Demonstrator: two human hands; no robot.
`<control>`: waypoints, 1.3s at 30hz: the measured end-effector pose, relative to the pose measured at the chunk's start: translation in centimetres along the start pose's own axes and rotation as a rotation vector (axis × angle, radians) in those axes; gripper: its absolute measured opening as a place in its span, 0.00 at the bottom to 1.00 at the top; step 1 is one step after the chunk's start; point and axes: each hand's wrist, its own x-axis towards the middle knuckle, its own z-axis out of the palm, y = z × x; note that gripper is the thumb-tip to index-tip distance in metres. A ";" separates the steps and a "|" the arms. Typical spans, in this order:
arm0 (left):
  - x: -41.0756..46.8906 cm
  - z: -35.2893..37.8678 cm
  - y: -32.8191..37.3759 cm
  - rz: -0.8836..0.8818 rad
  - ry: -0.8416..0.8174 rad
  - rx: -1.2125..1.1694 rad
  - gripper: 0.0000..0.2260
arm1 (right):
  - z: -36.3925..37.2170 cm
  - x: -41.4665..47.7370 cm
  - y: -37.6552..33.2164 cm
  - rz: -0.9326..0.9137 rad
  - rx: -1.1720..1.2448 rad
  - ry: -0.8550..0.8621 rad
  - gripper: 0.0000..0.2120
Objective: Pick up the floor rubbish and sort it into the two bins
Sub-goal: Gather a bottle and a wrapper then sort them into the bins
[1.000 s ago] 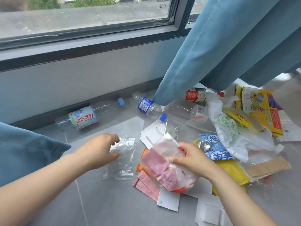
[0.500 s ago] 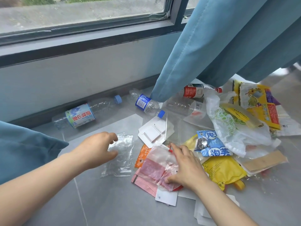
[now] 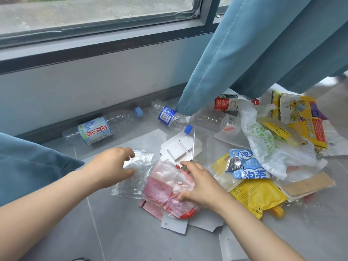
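The pink-tinted bag point(image 3: 163, 191) lies crumpled on the floor point(image 3: 94, 232). The right hand point(image 3: 202, 187) is at its right edge, with thumb and fingers point(image 3: 189, 166) curled round the film, holding it. The clear bag point(image 3: 137, 172) lies flat just left of it, edges touching or overlapping, with its long axis running away from the person. This bag sits directly right of the left hand point(image 3: 109, 166), inside the wide, half-curled C of that hand's fingers; whether they pinch it cannot be told. The left hand is the nearer one for the clear bag. Count: two bags at the hands, four plastic bottles point(image 3: 96, 130) lying near the wall point(image 3: 94, 81). No bin is in view.
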 end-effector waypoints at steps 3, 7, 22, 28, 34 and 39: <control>0.0 -0.2 -0.3 -0.008 0.011 0.003 0.17 | 1.1 0.3 -0.5 -0.023 -0.159 -0.011 0.46; -0.1 -0.1 -0.7 -0.021 0.017 0.008 0.17 | 2.4 -0.1 -0.9 0.033 -0.238 0.071 0.53; 0.0 0.0 -0.5 -0.023 0.013 0.003 0.17 | 4.1 -1.0 -1.4 0.119 -0.183 0.099 0.40; 0.1 -0.1 -0.4 -0.024 0.011 -0.006 0.17 | 2.1 -0.3 -0.5 0.225 0.071 0.131 0.37; 0.0 -0.1 -0.4 -0.037 0.021 -0.023 0.17 | -2.0 2.6 -0.7 0.254 0.254 0.337 0.38; -0.2 -0.1 -0.5 -0.040 0.026 -0.026 0.17 | -4.2 5.1 -1.4 0.226 0.361 0.370 0.33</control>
